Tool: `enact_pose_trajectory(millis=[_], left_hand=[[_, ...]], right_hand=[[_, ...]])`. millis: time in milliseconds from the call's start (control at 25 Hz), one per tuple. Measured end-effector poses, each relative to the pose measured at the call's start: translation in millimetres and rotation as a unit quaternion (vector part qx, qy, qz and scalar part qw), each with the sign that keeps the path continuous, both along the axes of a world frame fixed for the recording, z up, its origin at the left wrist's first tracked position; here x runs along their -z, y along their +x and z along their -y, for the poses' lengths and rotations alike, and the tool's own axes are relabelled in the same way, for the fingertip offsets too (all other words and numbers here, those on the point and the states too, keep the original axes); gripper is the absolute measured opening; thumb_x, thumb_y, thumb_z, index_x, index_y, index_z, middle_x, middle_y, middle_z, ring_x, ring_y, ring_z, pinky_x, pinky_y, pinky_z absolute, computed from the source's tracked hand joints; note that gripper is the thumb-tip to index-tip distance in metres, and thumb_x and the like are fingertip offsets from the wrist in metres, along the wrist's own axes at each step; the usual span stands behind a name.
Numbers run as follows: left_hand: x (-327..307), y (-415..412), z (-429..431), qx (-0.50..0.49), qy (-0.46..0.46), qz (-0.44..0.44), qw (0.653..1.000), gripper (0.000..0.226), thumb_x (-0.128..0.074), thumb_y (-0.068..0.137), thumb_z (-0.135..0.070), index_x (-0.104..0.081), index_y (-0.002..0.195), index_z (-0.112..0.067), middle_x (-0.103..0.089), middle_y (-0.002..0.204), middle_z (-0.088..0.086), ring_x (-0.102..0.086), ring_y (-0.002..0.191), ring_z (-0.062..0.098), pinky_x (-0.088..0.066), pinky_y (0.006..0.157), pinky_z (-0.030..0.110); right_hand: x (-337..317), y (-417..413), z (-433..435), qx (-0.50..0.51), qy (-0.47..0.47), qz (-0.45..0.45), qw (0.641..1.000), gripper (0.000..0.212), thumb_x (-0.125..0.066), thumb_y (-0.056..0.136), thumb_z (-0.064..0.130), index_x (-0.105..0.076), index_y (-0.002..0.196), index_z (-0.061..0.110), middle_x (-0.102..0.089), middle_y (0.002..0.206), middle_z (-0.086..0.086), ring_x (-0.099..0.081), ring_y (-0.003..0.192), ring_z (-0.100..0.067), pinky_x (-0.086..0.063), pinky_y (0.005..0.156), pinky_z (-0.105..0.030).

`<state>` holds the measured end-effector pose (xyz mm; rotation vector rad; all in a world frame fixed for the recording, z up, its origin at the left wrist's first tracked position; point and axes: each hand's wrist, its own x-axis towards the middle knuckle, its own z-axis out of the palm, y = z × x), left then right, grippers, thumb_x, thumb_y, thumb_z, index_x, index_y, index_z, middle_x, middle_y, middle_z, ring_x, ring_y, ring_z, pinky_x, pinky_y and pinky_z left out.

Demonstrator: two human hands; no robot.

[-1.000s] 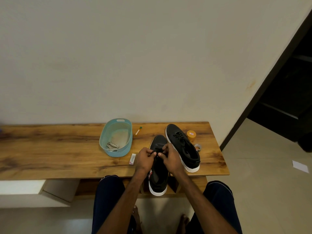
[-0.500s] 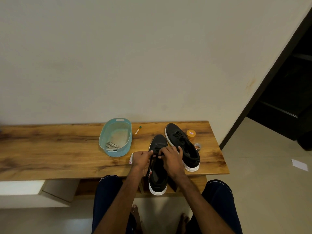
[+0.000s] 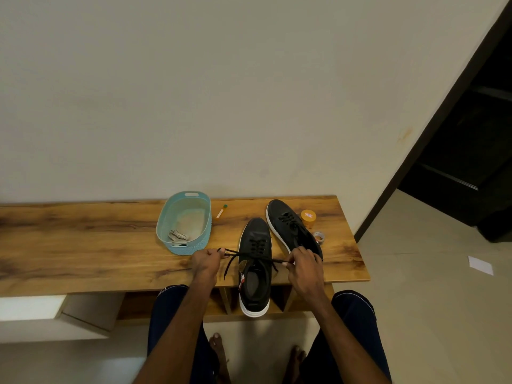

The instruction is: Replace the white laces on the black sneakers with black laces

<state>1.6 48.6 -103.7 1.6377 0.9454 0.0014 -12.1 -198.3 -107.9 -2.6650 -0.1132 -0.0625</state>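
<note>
A black sneaker [image 3: 255, 273] with a white sole lies on the wooden bench [image 3: 83, 245], its heel hanging over the front edge. A black lace [image 3: 243, 256] runs through its eyelets and stretches out to both sides. My left hand [image 3: 206, 263] pinches the left lace loop beside the shoe. My right hand [image 3: 304, 261] pinches the right lace end. A second black sneaker [image 3: 291, 228] with black laces lies to the right, tilted. The white laces [image 3: 177, 236] lie bunched in the light blue basket [image 3: 166, 220].
An orange round container [image 3: 308, 217] and a small tape roll [image 3: 320, 236] sit right of the second sneaker. A small stick with a green tip [image 3: 221, 210] lies behind the basket. A wall stands behind the bench, a dark doorway [image 3: 471, 134] to the right.
My hands were close together over the sneaker's tongue. They have moved apart, left and right, drawing the black lace ends out taut to both sides.
</note>
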Motion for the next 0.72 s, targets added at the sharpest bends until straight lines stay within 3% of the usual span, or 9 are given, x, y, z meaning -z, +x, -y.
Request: enact_pose_trajectory(millis=[200, 240, 280, 360, 440, 520, 640, 720], left_hand=[[0, -8, -4, 0.05, 0.064, 0.005, 0.997, 0.011, -0.07, 0.09, -0.02, -0.067, 0.08, -0.019, -0.068, 0.084, 0.0, -0.063, 0.096, 0.025, -0.053, 0.084, 0.041], [1, -12, -5, 0.097, 0.104, 0.014, 0.99, 0.003, -0.07, 0.09, -0.019, -0.068, 0.088, -0.019, -0.069, 0.09, -0.002, -0.063, 0.1, 0.023, -0.052, 0.086, 0.04], [2, -15, -7, 0.155, 0.139, 0.03, 0.978, 0.011, -0.069, 0.091, -0.016, -0.067, 0.101, -0.019, -0.069, 0.103, -0.002, -0.062, 0.107, 0.022, -0.051, 0.09, 0.039], [2, -20, -7, 0.269, 0.161, 0.084, 0.946, 0.039, -0.062, 0.095, -0.011, -0.058, 0.132, -0.021, -0.058, 0.132, -0.003, -0.052, 0.124, 0.018, -0.044, 0.1, 0.034], [1, -23, 2, 0.355, 0.155, 0.117, 0.915, 0.046, -0.054, 0.1, -0.016, -0.048, 0.145, -0.025, -0.05, 0.145, -0.003, -0.044, 0.134, 0.016, -0.037, 0.107, 0.031], [6, -27, 15, 0.404, 0.171, 0.11, 0.892, 0.048, -0.055, 0.1, -0.021, -0.045, 0.147, -0.025, -0.051, 0.145, 0.002, -0.047, 0.133, 0.017, -0.04, 0.111, 0.034], [7, -30, 27, 0.371, 0.212, 0.088, 0.9, 0.057, -0.063, 0.095, -0.022, -0.042, 0.148, -0.024, -0.064, 0.118, 0.0, -0.063, 0.105, 0.011, -0.054, 0.094, 0.035], [6, -27, 25, 0.412, 0.221, 0.078, 0.881, 0.068, -0.06, 0.097, -0.024, -0.025, 0.154, -0.031, -0.064, 0.113, -0.002, -0.063, 0.099, 0.012, -0.055, 0.088, 0.034]], right_hand=[[-2, 5, -6, 0.002, -0.075, -0.036, 0.997, 0.018, -0.062, 0.094, 0.032, -0.064, 0.11, 0.025, -0.059, 0.116, 0.007, -0.05, 0.119, -0.014, -0.025, 0.117, -0.04], [-1, 4, -8, -0.007, -0.098, -0.045, 0.994, 0.021, -0.06, 0.095, 0.029, -0.063, 0.115, 0.024, -0.058, 0.121, 0.005, -0.049, 0.123, -0.015, -0.019, 0.121, -0.042], [-1, 4, -10, -0.024, -0.111, -0.048, 0.992, 0.024, -0.058, 0.095, 0.023, -0.061, 0.119, 0.024, -0.057, 0.125, 0.004, -0.048, 0.126, -0.016, -0.013, 0.123, -0.043], [0, -1, -17, -0.065, -0.073, -0.042, 0.994, 0.036, -0.057, 0.095, 0.015, -0.058, 0.13, 0.022, -0.057, 0.133, 0.003, -0.048, 0.129, -0.017, -0.012, 0.124, -0.041], [-2, -9, -28, -0.087, 0.032, -0.067, 0.993, 0.044, -0.055, 0.098, 0.017, -0.051, 0.142, 0.018, -0.055, 0.141, 0.001, -0.048, 0.13, -0.018, -0.027, 0.119, -0.036], [-3, -17, -42, -0.068, 0.105, -0.1, 0.987, 0.043, -0.054, 0.1, 0.02, -0.052, 0.143, 0.016, -0.056, 0.138, -0.002, -0.052, 0.126, -0.019, -0.041, 0.109, -0.034], [-7, -19, -49, -0.006, 0.124, -0.085, 0.989, 0.028, -0.06, 0.097, 0.018, -0.067, 0.123, 0.013, -0.065, 0.118, -0.004, -0.061, 0.11, -0.021, -0.049, 0.095, -0.035], [-15, -16, -50, 0.01, 0.133, -0.079, 0.988, 0.02, -0.067, 0.092, 0.017, -0.072, 0.111, 0.013, -0.071, 0.108, -0.003, -0.065, 0.101, -0.018, -0.052, 0.089, -0.031]])
